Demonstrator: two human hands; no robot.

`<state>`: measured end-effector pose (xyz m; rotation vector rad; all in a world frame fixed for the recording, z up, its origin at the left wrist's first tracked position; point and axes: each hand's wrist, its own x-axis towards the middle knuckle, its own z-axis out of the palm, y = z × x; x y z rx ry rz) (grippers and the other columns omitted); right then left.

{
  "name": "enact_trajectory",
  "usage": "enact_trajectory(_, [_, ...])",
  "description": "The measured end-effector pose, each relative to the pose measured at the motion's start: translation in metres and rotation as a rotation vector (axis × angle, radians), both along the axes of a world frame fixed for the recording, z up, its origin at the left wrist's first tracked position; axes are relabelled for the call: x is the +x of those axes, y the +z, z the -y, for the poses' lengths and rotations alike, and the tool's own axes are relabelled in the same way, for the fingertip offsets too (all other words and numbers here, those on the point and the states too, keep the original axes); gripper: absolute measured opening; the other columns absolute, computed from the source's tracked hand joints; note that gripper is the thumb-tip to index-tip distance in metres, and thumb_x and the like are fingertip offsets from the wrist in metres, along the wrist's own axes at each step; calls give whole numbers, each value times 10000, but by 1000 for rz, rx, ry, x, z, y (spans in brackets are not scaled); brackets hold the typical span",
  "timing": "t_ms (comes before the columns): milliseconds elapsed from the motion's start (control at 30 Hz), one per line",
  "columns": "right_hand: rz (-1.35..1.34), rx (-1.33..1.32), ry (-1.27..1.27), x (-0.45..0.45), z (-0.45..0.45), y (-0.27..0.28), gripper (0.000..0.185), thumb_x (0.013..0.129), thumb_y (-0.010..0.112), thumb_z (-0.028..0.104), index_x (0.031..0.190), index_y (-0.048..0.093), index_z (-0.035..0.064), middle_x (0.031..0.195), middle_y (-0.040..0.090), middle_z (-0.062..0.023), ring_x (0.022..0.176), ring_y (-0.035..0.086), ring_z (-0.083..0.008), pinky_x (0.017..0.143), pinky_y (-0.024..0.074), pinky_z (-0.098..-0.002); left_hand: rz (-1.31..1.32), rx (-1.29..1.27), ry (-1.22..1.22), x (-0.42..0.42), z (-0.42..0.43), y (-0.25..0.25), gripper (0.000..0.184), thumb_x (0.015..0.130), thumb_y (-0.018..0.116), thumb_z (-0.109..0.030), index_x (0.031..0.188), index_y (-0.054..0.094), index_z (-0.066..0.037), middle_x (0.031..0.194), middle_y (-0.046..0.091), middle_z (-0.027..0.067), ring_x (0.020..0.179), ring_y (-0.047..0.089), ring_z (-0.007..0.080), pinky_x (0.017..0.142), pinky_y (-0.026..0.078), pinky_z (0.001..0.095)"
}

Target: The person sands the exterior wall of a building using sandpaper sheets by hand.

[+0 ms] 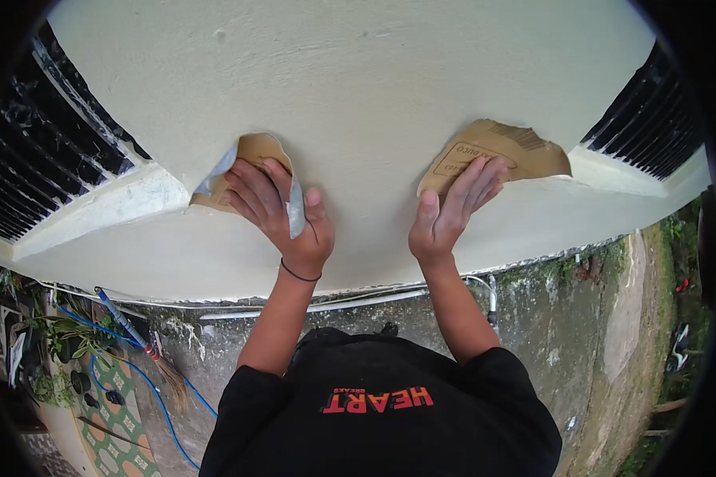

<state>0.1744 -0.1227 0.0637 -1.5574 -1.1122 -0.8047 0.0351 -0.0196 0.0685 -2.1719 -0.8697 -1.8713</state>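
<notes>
So there are two pieces of sandpaper here, one under each palm-side, both up against the pale painted wall (358,87). The left sandpaper (256,148) has its brown backing facing out, with edges curling up so the grey grit side shows; the right sandpaper (529,151) lies flatter, printed backing out, with a ragged top edge and one end reaching the wall's lower edge.

My guess on handling: super light, bendy, a bit springy where it curls, and easy to tear at those rough edges. The grit should drag while the backing could slide under dusty fingertips, so I'd hold it flat through the middle of the backing, not by a corner.

Left hand (275,213): fingers reaching up over the backing, slightly fanned, thumb off to the side, with a curled grey flap between thumb and index. Can't tell if that flap's actually pinched. Right hand (453,208): fingers straight and close together on the backing, thumb apart. Both arms stretch forward, hands tipped back at the wrist, with a black wristband (298,274) on the left.

Further out: a black grille (52,151) on the left, another on the right, and a broom (167,372) down low.
</notes>
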Motion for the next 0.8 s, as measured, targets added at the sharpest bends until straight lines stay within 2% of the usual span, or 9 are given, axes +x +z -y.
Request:
enact_trajectory(133, [89,-287,35,-49,-4,-156,656,860,452,324,1300,242,-114,1404,78,-297,1324,-13,-408,1011,-54,-577,-323,-166,-95,-20,20,-133,577,891,392,-294,1362,202,-21,1378,230,254,1291,154,422,1012,30,580])
enact_trajectory(200, [80,-384,55,-62,9,-167,653,857,459,328,1292,258,-116,1404,87,-292,1324,-8,-407,1010,-47,-582,-431,-214,-113,-41,23,-146,570,879,411,-290,1346,234,-15,1349,267,267,1274,185,430,1004,42,593])
enact_trajectory(267, [50,-367,77,-54,4,-158,644,861,452,330,1287,268,-116,1405,103,-284,1327,-4,-398,1009,-47,-587,-500,-216,-109,-51,9,-142,534,885,398,-293,1317,290,2,1355,247,278,1271,191,431,997,31,606])
enact_trajectory(333, [101,-144,16,-32,-11,-88,634,885,389,332,1311,221,-106,1410,64,-289,1329,-24,-392,1007,-80,-567,-191,-133,-86,-48,-10,-84,532,831,471,-295,1280,382,-23,1327,329,238,1259,221,437,989,6,622])
enact_trajectory(400, [36,-5,-34,-26,-15,1,635,899,355,327,1336,162,-92,1411,56,-289,1328,-17,-397,1019,-87,-525,-55,-30,-59,-52,-26,-4,527,912,320,-290,1356,249,-13,1416,120,256,1316,51,425,1010,-17,570])
enact_trajectory(500, [5,71,-27,-27,-14,48,640,898,353,325,1343,147,-85,1414,45,-285,1326,-11,-403,1023,-81,-518,120,25,-134,-54,-35,40,524,927,289,-300,1356,239,-4,1416,122,257,1316,57,422,1030,1,523])
enact_trajectory(567, [-12,35,-41,-32,-18,26,644,895,363,321,1349,139,-77,1415,46,-283,1325,-13,-404,1025,-73,-522,53,17,-86,-47,-29,21,519,922,300,-289,1352,250,-4,1417,116,258,1318,50,420,1032,9,523])
enact_trajectory(700, [1,-276,-51,-68,-14,-143,652,901,345,347,1333,140,-97,1395,61,-317,1309,24,-442,1033,-10,-536,-449,-183,-144,-45,4,-132,543,843,459,-265,1291,339,19,1346,283,253,1285,156,430,1002,5,600])
enact_trajectory(800, [-42,-366,-47,-63,5,-161,644,897,358,329,1333,139,-92,1390,68,-323,1305,39,-449,1034,12,-543,-532,-260,-257,-52,12,-146,542,789,513,-246,1243,393,25,1282,358,256,1246,215,451,983,24,629])
